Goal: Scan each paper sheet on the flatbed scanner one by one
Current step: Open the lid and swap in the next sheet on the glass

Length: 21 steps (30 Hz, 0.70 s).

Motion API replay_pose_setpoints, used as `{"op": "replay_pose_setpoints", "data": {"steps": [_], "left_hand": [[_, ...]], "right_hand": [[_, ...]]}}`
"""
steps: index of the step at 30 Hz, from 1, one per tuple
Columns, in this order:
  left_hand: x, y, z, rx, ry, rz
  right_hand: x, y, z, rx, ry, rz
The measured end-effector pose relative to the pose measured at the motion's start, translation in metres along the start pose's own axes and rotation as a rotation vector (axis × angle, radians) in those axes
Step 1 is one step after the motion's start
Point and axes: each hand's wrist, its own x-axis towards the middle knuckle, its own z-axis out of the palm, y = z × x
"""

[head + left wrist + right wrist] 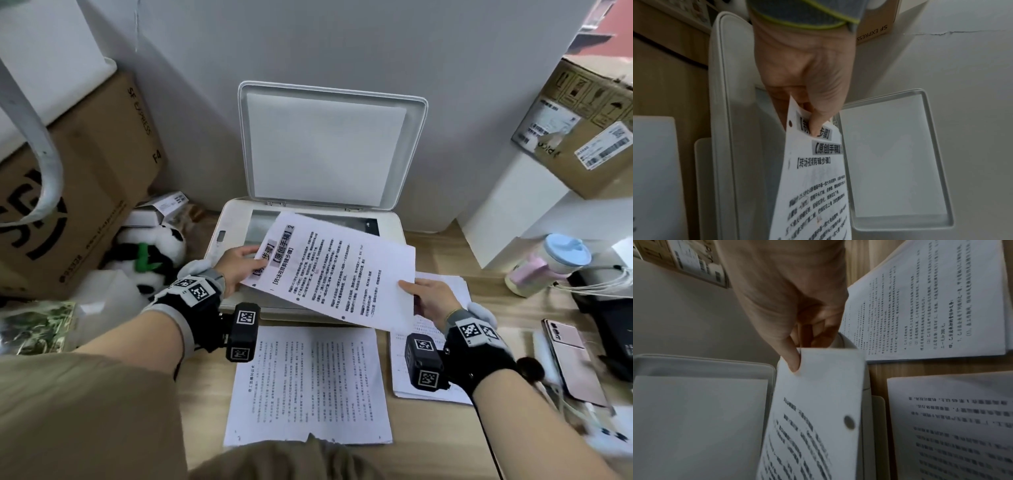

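Observation:
A printed paper sheet [329,270] hangs tilted, print side up, above the glass of the white flatbed scanner [214,246], whose lid [329,144] stands open against the wall. My left hand [239,265] pinches the sheet's left end, thumb on top [816,125]. My right hand [428,294] pinches the sheet's right end, thumb on top [791,360]. A single printed sheet [308,383] lies on the wooden desk in front of the scanner. A stack of printed sheets [411,377] lies to the scanner's right, partly under my right hand.
A cardboard box [78,192] and a panda plush [150,253] sit left of the scanner. At right are a white block [513,212] under another cardboard box [582,126], a lidded cup [548,263], a pink phone [568,356] and cables.

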Motion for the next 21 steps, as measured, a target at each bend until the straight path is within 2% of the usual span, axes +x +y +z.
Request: {"op": "replay_pose_setpoints", "data": {"steps": [4,8,11,15,17,21], "left_hand": [[0.002,0.006,0.011,-0.068,-0.02,0.015],[-0.007,0.015,0.019,-0.194,-0.096,-0.024],[-0.019,0.016,0.018,-0.161,-0.348,-0.109],[-0.034,0.003,0.016,0.205,-0.719,-0.316],[-0.036,-0.008,0.014,0.343,-0.818,-0.351],[-0.039,-0.034,0.009,0.399,-0.894,-0.398]], "right_hand": [[-0.008,0.004,-0.016,-0.071,0.036,0.023],[-0.003,0.019,-0.029,0.115,0.136,0.072],[-0.007,0.03,-0.035,0.323,0.205,0.091],[-0.006,0.053,-0.044,0.45,0.321,0.17],[-0.006,0.068,-0.047,0.453,0.349,0.209],[-0.012,0.093,-0.051,0.435,0.381,0.25]]}}
